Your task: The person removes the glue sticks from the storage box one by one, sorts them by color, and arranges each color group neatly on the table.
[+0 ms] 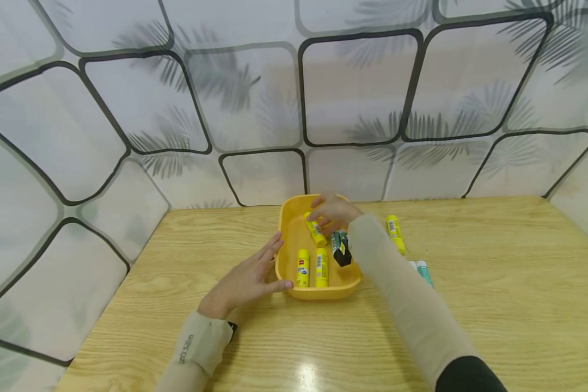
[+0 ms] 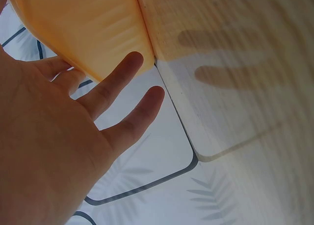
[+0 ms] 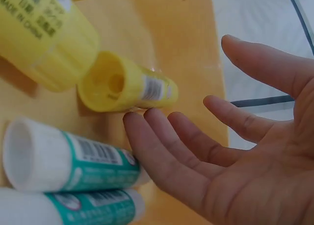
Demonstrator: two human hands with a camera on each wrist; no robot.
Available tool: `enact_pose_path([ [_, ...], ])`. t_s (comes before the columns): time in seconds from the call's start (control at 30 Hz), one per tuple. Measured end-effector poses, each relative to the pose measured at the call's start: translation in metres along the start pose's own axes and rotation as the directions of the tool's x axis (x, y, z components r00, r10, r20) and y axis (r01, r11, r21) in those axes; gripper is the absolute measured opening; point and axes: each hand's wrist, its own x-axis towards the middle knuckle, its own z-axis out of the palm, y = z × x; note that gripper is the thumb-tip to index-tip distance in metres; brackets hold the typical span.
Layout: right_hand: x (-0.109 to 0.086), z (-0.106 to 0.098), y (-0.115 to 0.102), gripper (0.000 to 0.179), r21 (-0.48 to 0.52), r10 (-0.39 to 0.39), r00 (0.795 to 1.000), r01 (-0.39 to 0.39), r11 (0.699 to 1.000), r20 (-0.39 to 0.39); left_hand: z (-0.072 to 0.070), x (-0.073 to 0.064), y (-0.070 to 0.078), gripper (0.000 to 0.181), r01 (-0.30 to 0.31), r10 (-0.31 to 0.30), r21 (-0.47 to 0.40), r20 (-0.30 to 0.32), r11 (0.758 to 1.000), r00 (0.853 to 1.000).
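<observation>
My left hand [image 1: 247,277] rests against the left side of a yellow plastic basket [image 1: 318,294], fingers spread and thumb at the front rim. In the left wrist view its fingers lie along the basket's outer wall [image 2: 93,34]. Over the basket's back part is my right hand [image 1: 334,212], with its fingers loosely bent and nothing gripped. Just beyond its fingertips lies a yellow glue stick [image 3: 152,89]. Two more yellow glue sticks [image 1: 302,268] stand side by side at the front. Two white-and-green glue sticks [image 3: 103,159] lie next to the right fingers.
Right of the basket, a yellow glue stick [image 1: 394,234] lies on the wooden table [image 1: 509,283]. Nearer, partly behind the right sleeve [image 1: 402,288], are teal-and-white glue sticks [image 1: 423,272]. A patterned wall covering [image 1: 353,92] rises directly behind the basket.
</observation>
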Motion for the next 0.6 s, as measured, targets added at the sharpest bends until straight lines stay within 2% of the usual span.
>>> enact_pose_path([
  [0.2, 0.006, 0.013, 0.003, 0.057, -0.071, 0.011, 1.000, -0.011, 0.997, -0.004, 0.000, 0.000, 0.000, 0.096, -0.013, 0.013, 0.007, -0.006, 1.000, 1.000],
  [0.4, 0.009, 0.025, 0.002, 0.062, 0.003, 0.046, 0.998, -0.046, 0.999, 0.032, 0.001, 0.001, 0.000, 0.096, -0.023, 0.023, 0.016, -0.008, 1.000, 1.000],
  [0.6, 0.015, 0.035, 0.000, 0.067, 0.071, 0.044, 0.995, -0.051, 0.996, 0.093, 0.000, 0.000, 0.000, 0.094, -0.016, 0.016, 0.011, -0.005, 1.000, 1.000],
])
